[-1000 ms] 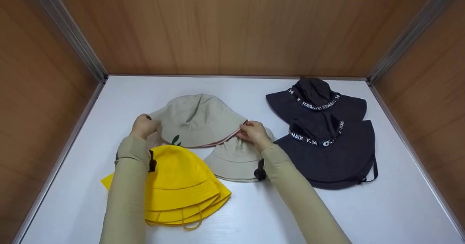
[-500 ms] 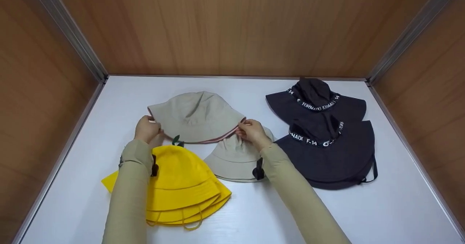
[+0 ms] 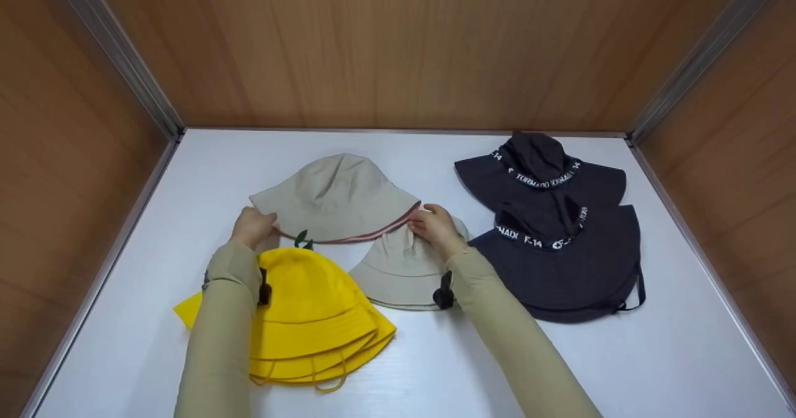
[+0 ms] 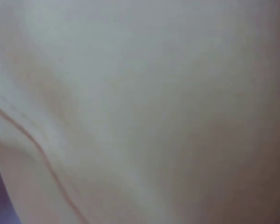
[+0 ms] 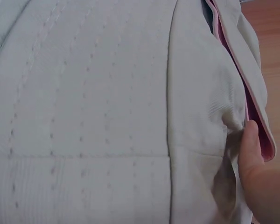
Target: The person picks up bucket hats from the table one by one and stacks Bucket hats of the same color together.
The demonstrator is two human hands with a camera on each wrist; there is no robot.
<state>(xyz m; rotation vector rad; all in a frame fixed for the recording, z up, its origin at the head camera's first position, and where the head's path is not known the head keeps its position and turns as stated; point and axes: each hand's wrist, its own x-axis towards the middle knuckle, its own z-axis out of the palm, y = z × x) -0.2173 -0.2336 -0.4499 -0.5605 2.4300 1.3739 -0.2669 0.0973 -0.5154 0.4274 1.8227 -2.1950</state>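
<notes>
A beige bucket hat point(image 3: 336, 197) with a pink-lined brim lies at mid-left, its crown toward the back wall. My left hand point(image 3: 253, 226) is at the lower left edge of that brim; whether its fingers pinch the cloth I cannot tell. At the right tip of the brim is my right hand point(image 3: 436, 230), the forefinger lifted off. In the right wrist view the straight thumb point(image 5: 253, 151) touches the brim's edge. A second beige hat point(image 3: 398, 272) lies partly under the right hand. The left wrist view shows only blurred beige cloth point(image 4: 130, 84).
Stacked yellow bucket hats point(image 3: 311, 318) with a green leaf tip point(image 3: 301, 237) lie at front left, partly behind the left sleeve point(image 3: 217, 337). Two dark wide-brimmed hats point(image 3: 575, 275) overlap on the right. Wooden panels point(image 3: 398, 51) enclose the white table point(image 3: 690, 343).
The beige hat has shifted slightly toward the back, and its left brim tip has come free of my left hand. My right fingers have loosened from their pinch on the right tip.
</notes>
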